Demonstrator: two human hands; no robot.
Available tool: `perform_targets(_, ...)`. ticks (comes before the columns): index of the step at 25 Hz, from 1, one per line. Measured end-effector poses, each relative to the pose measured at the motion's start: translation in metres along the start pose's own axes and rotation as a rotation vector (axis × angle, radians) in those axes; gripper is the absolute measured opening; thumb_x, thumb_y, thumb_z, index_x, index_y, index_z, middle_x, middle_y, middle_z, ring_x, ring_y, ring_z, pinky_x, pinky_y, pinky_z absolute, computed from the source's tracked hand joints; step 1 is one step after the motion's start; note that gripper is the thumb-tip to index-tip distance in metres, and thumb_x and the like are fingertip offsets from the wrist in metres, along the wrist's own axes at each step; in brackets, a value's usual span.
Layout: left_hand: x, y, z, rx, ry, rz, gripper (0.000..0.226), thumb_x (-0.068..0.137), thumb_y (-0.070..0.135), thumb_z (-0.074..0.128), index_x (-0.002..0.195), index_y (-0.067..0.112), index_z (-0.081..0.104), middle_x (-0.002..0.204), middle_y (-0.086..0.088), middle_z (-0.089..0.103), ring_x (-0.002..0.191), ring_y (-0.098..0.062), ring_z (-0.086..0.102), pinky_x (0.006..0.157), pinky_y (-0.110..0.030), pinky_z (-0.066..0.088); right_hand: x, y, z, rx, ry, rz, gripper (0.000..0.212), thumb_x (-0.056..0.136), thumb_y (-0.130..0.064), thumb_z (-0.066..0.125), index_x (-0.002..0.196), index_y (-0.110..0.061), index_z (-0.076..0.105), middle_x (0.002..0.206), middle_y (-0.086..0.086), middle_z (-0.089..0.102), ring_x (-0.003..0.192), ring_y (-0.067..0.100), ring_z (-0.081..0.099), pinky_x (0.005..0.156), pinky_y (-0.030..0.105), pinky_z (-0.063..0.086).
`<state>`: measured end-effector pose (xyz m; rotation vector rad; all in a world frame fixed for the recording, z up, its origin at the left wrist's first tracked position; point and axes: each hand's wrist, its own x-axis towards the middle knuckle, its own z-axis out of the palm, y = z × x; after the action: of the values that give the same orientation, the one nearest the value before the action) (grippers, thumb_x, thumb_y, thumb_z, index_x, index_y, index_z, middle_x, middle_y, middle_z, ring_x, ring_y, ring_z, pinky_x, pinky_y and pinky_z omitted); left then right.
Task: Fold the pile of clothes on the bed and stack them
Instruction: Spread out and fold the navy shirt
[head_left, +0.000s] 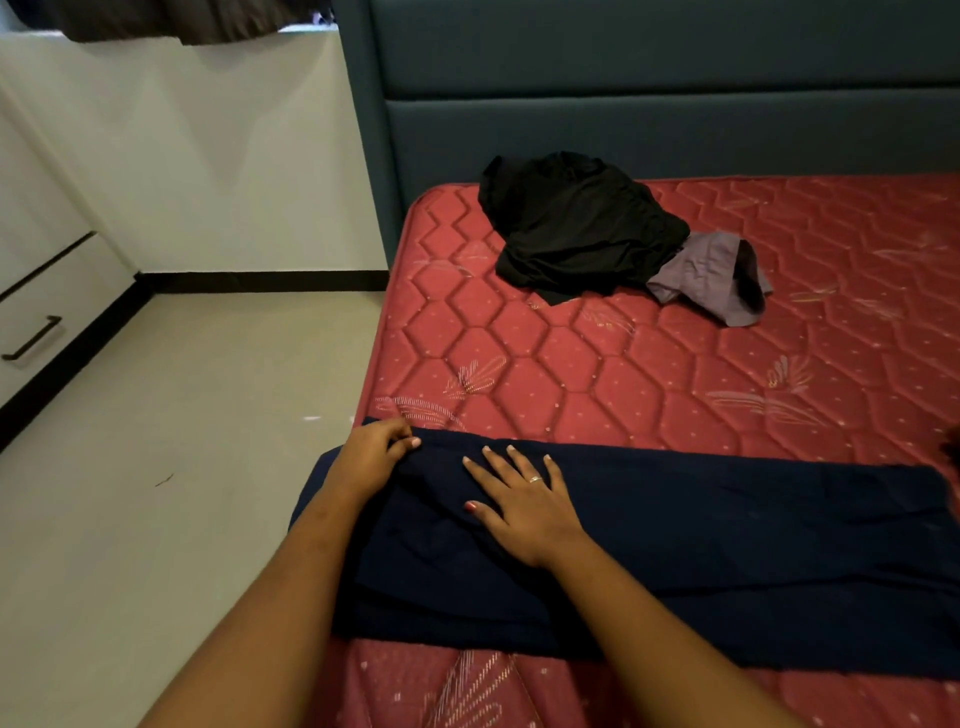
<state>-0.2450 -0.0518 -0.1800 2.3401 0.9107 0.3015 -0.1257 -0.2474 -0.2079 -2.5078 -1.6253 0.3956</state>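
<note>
Looking across the red quilted bed (675, 395), we find the navy garment (753, 551) laid in a long band along its near edge, with its left end reaching just past the mattress side. Farther up, near the headboard, a black garment (571, 228) lies crumpled and touches a smaller grey-purple garment (701, 273) at its right. Both are unfolded and well apart from the navy piece, and we see no folded stack anywhere. Our right grip (524, 506) lies flat on the navy cloth, fingers spread and pressing it down. Our left grip (371, 457) is curled at the cloth's far left corner, fingertips and thumb seemingly pinching the edge. We judge this fabric light, soft and limp, so it will sag wherever it is unsupported and bunch if dragged over the quilting. It is best taken by its corners or along an existing fold, lifted over and smoothed with a flat palm. A thin ring (535, 479) sits on one right finger
</note>
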Motion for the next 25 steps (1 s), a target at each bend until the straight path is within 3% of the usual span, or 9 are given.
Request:
perform_targets(2, 0.004, 0.004, 0.007, 0.196, 0.101, -0.063, 0.016, 0.091, 0.020, 0.060, 0.076, 0.014, 0.058, 0.080, -0.007, 0.062, 0.084, -0.030, 0.057, 0.070, -0.035, 0.039, 0.001, 0.000, 0.004, -0.009, 0.012, 0.024, 0.078, 0.077, -0.077, -0.008, 0.149, -0.048, 0.003, 0.160, -0.016, 0.001, 0.148, 0.013, -0.005, 0.114, 0.048, -0.014)
perform_targets(4, -0.004, 0.025, 0.020, 0.366, 0.306, -0.106, 0.009, 0.088, 0.010, 0.056, 0.091, 0.012, 0.064, 0.098, -0.008, 0.063, 0.098, -0.031, 0.054, 0.090, -0.044, 0.034, 0.003, -0.003, 0.004, 0.006, 0.016, 0.043, 0.078, 0.077, -0.074, -0.006, 0.149, -0.048, 0.002, 0.161, -0.015, -0.001, 0.148, 0.013, -0.007, 0.114, 0.048, -0.015)
perform_targets(6, -0.019, 0.062, 0.038, 0.315, 0.358, -0.047, 0.028, 0.082, 0.003, 0.053, 0.105, 0.015, 0.065, 0.111, -0.005, 0.062, 0.111, -0.028, 0.051, 0.105, -0.047, 0.023, 0.007, -0.005, 0.003, 0.020, -0.002, 0.058, 0.073, 0.081, -0.069, -0.002, 0.150, -0.044, 0.002, 0.161, -0.014, -0.002, 0.148, 0.013, -0.009, 0.114, 0.048, -0.016)
perform_targets(9, -0.043, 0.110, 0.074, 0.102, 0.039, 0.052, 0.041, 0.096, 0.019, 0.042, 0.136, 0.019, 0.047, 0.141, -0.005, 0.047, 0.134, -0.022, 0.037, 0.111, -0.039, 0.022, 0.005, 0.005, 0.001, -0.063, -0.022, 0.045, 0.064, 0.098, -0.047, 0.027, 0.154, -0.030, 0.001, 0.162, -0.008, 0.001, 0.148, 0.012, -0.008, 0.115, 0.043, -0.016)
perform_targets(10, -0.050, 0.115, 0.088, 0.062, -0.075, 0.028, 0.046, 0.100, 0.029, 0.036, 0.145, 0.023, 0.036, 0.152, -0.003, 0.035, 0.142, -0.019, 0.025, 0.115, -0.039, 0.018, 0.001, 0.014, 0.000, -0.121, -0.024, 0.020, 0.065, 0.098, -0.045, 0.027, 0.154, -0.027, 0.000, 0.162, -0.007, 0.001, 0.148, 0.012, -0.008, 0.115, 0.040, -0.016)
perform_targets(12, -0.060, 0.108, 0.108, 0.145, -0.157, 0.026, 0.056, 0.098, 0.052, 0.020, 0.151, 0.032, 0.019, 0.160, 0.006, 0.015, 0.148, -0.013, 0.006, 0.118, -0.042, 0.006, -0.011, 0.036, -0.002, -0.148, 0.004, -0.019, 0.069, 0.089, -0.052, 0.007, 0.154, -0.028, 0.003, 0.161, -0.009, 0.003, 0.148, 0.012, -0.006, 0.117, 0.040, -0.014)
perform_targets(17, -0.060, 0.097, 0.113, 0.374, -0.205, 0.056, 0.075, 0.085, 0.074, 0.007, 0.151, 0.040, 0.009, 0.161, 0.006, 0.006, 0.148, -0.016, -0.001, 0.117, -0.049, 0.001, -0.058, 0.113, -0.017, -0.109, 0.165, 0.185, 0.069, 0.086, -0.059, 0.003, 0.150, -0.040, 0.020, 0.158, -0.010, 0.024, 0.147, 0.016, 0.019, 0.117, 0.045, 0.008)
perform_targets(22, -0.066, 0.107, 0.111, 0.516, -0.215, -0.103, 0.063, 0.096, 0.061, 0.019, 0.152, 0.038, 0.002, 0.162, 0.002, -0.002, 0.148, -0.020, -0.007, 0.116, -0.055, -0.003, -0.128, 0.216, -0.033, -0.173, 0.184, 0.534, 0.079, 0.081, -0.067, -0.007, 0.152, -0.039, 0.013, 0.159, -0.009, 0.019, 0.148, 0.017, 0.011, 0.117, 0.049, 0.001)
perform_targets(25, -0.065, 0.175, 0.139, 0.641, -0.126, -0.103, 0.057, 0.101, 0.029, 0.026, 0.154, 0.019, 0.007, 0.161, -0.007, 0.000, 0.148, -0.025, -0.003, 0.116, -0.057, 0.001, -0.142, 0.235, -0.036, -0.125, 0.162, 0.698, 0.066, 0.091, -0.067, 0.006, 0.152, -0.041, 0.007, 0.161, -0.009, 0.009, 0.149, 0.018, 0.003, 0.117, 0.051, -0.006)
